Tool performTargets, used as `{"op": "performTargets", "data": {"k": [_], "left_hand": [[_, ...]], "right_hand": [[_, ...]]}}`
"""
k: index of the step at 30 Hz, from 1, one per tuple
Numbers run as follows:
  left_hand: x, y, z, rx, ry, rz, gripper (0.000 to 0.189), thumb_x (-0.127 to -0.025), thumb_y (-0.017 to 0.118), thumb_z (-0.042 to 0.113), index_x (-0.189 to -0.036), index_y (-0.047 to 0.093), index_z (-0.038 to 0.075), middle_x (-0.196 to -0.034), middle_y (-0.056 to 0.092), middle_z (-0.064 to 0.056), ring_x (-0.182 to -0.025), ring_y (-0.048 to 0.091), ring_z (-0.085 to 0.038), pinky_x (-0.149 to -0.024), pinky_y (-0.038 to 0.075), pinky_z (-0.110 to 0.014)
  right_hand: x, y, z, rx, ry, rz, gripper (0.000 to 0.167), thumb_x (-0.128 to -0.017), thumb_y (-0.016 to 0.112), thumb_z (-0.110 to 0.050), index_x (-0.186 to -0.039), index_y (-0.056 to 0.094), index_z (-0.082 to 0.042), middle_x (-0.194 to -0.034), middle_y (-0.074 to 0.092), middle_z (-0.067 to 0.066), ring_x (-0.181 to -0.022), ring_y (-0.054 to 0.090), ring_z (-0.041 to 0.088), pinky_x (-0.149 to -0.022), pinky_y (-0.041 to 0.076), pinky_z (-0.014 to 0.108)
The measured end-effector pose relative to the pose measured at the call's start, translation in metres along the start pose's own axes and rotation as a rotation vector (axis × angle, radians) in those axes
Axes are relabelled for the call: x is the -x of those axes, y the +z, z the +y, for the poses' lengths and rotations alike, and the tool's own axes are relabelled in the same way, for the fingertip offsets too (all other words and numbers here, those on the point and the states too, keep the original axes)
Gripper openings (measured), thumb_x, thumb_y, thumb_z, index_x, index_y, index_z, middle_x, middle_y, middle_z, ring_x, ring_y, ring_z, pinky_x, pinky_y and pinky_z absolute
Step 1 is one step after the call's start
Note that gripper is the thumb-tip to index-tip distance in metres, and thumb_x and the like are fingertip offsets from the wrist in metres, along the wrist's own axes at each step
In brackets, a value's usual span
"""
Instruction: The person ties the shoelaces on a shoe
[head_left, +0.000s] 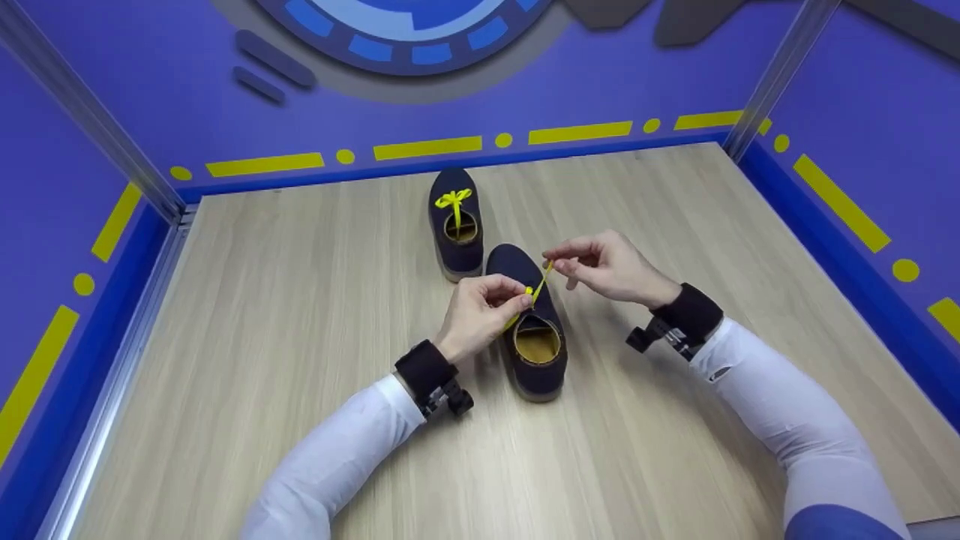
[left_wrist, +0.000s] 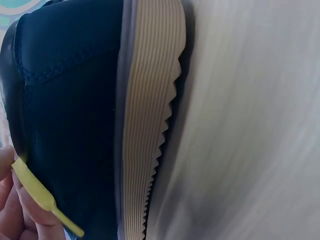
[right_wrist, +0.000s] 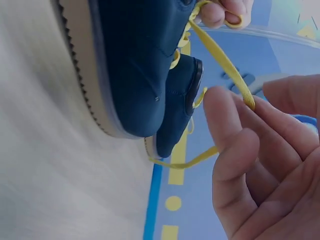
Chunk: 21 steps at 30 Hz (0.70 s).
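A dark navy shoe (head_left: 541,381) with a tan interior stands on the table, toe pointing away from me. My left hand (head_left: 472,319) pinches its yellow shoelace (left_wrist: 34,187) between thumb and fingers, just above the lacing; in the right wrist view a small loop (right_wrist: 234,23) shows at these fingertips. To the right of the shoe, my right hand (head_left: 609,268) holds the other length of shoelace (right_wrist: 222,57), drawn taut up from the shoe. The lace's tail (right_wrist: 185,164) hangs past the right fingers. The left fingers partly hide the lacing in the head view.
Beyond and slightly left stands the matching shoe (head_left: 442,244), its yellow lace tied in a bow (head_left: 454,199). The two shoes are very close together. A pale wood tabletop (head_left: 300,300) lies beneath them, bordered by blue-purple panels (head_left: 420,112) at the back and sides.
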<state>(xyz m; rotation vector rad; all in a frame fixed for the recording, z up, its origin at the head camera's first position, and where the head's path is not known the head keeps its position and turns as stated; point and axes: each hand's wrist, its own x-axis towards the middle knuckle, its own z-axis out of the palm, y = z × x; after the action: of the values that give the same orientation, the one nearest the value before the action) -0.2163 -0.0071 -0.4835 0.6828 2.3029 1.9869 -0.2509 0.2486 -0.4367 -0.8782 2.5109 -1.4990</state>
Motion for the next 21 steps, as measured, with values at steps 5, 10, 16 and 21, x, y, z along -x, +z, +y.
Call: {"op": "performTargets", "data": {"k": [5,10,16,21], "left_hand": [[0.000,-0.001,0.001,-0.017,0.033,-0.010,0.008,-0.092,0.081,0.012,-0.096,0.081,0.006,-0.089,0.081,-0.005,-0.071,0.067,-0.004,-0.064,0.052,-0.017],[0.001,-0.003,0.001,-0.081,0.064,-0.002,0.006,-0.092,0.080,0.012,-0.096,0.082,0.008,-0.090,0.082,-0.002,-0.076,0.073,-0.006,-0.068,0.056,-0.019],[0.002,-0.006,0.002,-0.266,0.164,0.055,0.008,-0.089,0.078,0.010,-0.093,0.084,0.012,-0.089,0.082,0.002,-0.077,0.074,-0.004,-0.068,0.057,-0.021],[0.001,-0.005,0.003,-0.313,0.210,0.061,0.008,-0.087,0.077,0.008,-0.090,0.083,0.011,-0.086,0.082,0.003,-0.076,0.072,-0.005,-0.068,0.060,-0.034]], "right_hand": [[-0.017,0.012,-0.013,0.134,-0.041,-0.017,0.030,-0.105,0.065,-0.019,-0.130,0.074,-0.006,-0.121,0.078,0.013,-0.080,0.074,0.014,-0.060,0.051,0.017],[-0.037,0.034,-0.024,0.245,-0.173,-0.045,0.030,-0.106,0.061,-0.019,-0.129,0.075,-0.006,-0.115,0.080,0.012,-0.061,0.062,0.009,-0.055,0.047,0.019],[-0.052,0.053,-0.039,0.398,-0.279,-0.217,0.039,-0.111,0.047,-0.022,-0.142,0.066,-0.007,-0.094,0.075,0.009,-0.076,0.065,0.016,-0.076,0.056,0.034],[-0.056,0.047,-0.046,0.530,-0.346,-0.244,0.044,-0.112,0.041,-0.026,-0.144,0.063,-0.006,-0.085,0.073,0.012,-0.064,0.064,0.021,-0.067,0.058,0.041]]}}
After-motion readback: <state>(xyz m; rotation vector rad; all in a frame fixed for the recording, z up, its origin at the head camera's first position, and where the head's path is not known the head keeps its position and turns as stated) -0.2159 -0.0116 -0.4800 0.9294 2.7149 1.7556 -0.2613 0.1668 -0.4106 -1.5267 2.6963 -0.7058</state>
